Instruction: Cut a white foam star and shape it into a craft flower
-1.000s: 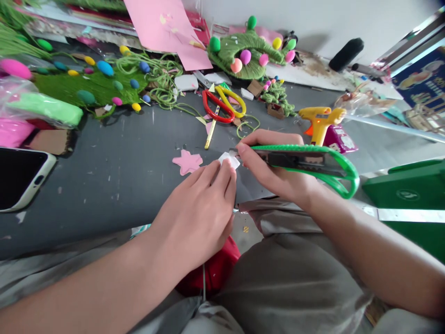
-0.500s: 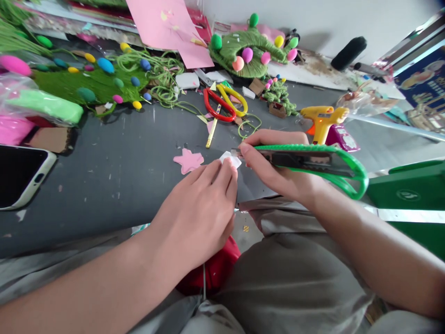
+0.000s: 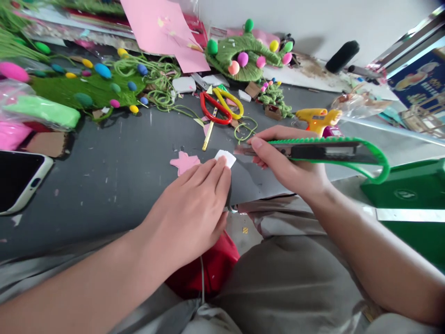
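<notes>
Head view shows, at the table [image 3: 104,185], a risk of cut skin first: could slip off the small white paper [image 3: 227,158] with the blade of the green box cutter [image 3: 323,150] and nick the left hand [image 3: 189,204], given fingertips so near the bare blade. Lies under those fingertips, the white paper, with little to press on; could turn or slide under a sideways push. Left fingers fairly straight, pressed together; right hand [image 3: 295,171] pinching the front of the box cutter between thumb and forefinger. Could also drag or crease the pink star [image 3: 183,161], right beside the left fingers, with any shift of that hand.

Hard to make out: the near part of the white paper, covered by fingertips; the cutting edge's exact angle; any contact between blade and table. Hidden in part behind the right hand: the yellow glue gun [image 3: 314,116]. Cut off at the left border: the phone [image 3: 21,181]. Impossible to tell: the left thumb's exact position.
</notes>
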A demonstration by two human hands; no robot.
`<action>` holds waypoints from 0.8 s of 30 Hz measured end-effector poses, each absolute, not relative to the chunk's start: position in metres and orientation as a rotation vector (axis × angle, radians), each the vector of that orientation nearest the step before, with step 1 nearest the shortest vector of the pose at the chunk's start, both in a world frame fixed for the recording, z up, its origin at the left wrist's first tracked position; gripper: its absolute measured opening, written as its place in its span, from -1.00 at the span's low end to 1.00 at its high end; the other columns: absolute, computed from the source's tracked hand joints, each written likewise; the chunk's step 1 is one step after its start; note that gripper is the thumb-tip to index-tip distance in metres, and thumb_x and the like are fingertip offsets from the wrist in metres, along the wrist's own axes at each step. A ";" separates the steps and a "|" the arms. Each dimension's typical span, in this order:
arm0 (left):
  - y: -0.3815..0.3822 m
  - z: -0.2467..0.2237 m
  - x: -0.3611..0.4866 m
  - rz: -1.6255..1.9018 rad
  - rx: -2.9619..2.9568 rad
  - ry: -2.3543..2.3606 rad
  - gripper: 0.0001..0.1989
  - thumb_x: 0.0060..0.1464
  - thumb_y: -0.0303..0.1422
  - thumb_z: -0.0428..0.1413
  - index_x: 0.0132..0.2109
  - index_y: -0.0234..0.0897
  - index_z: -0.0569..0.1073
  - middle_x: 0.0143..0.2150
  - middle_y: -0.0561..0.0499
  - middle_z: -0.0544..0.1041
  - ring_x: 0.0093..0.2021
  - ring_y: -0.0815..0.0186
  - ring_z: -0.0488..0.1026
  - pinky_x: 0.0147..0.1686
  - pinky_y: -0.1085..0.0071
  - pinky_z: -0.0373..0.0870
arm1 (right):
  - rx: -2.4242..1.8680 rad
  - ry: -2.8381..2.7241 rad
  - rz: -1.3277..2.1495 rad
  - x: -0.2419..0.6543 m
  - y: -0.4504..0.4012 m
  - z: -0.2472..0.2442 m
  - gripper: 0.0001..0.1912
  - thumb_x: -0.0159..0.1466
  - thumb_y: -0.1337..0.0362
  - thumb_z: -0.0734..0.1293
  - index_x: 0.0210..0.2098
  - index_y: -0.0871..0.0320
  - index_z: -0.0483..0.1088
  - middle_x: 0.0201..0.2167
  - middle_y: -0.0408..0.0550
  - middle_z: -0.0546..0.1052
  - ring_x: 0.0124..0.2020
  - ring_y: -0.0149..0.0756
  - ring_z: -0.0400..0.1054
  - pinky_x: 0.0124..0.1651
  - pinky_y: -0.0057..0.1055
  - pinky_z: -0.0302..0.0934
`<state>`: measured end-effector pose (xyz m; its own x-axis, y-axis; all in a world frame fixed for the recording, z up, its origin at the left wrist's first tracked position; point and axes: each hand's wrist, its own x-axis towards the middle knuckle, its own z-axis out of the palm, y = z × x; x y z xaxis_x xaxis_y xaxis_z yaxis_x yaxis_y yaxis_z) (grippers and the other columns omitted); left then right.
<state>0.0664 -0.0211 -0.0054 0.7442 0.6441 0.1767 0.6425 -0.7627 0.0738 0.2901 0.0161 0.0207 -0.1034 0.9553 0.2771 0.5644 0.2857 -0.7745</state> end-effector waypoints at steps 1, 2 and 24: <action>-0.020 -0.005 0.066 0.299 2.932 1.071 -0.37 0.30 -0.32 0.02 0.37 -0.71 0.27 0.44 -0.49 0.29 0.39 -0.18 0.32 0.32 -0.03 0.36 | -1.395 -1.790 0.623 0.290 0.016 0.020 -0.79 0.39 0.10 0.41 -0.28 0.05 0.62 -0.45 -0.14 0.62 -0.40 -0.28 0.51 -0.32 -0.33 0.41; -0.019 -0.005 0.066 0.298 2.935 1.063 -0.38 0.29 -0.33 0.02 0.36 -0.70 0.28 0.44 -0.49 0.28 0.39 -0.18 0.32 0.32 -0.03 0.36 | -1.411 -1.807 0.615 0.290 0.016 0.019 -0.78 0.39 0.08 0.41 -0.27 0.05 0.62 -0.42 -0.13 0.64 -0.36 -0.25 0.53 -0.30 -0.32 0.42; -0.010 0.000 0.059 0.304 2.833 1.040 -0.53 0.26 -0.31 0.04 0.20 -0.54 0.48 0.22 -0.35 0.47 0.12 -0.09 0.52 0.06 -0.01 0.60 | -1.373 -1.790 1.023 0.308 0.037 0.017 -0.80 0.26 0.06 0.52 -0.20 0.01 0.69 -0.39 -0.12 0.67 -0.41 -0.31 0.50 -0.34 -0.36 0.46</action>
<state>0.0588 -0.0105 -0.0003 0.7457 0.6493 0.1493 0.6277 -0.7598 0.1695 0.3082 0.0368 0.0173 -0.2382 0.9705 0.0365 0.4614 0.1461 -0.8751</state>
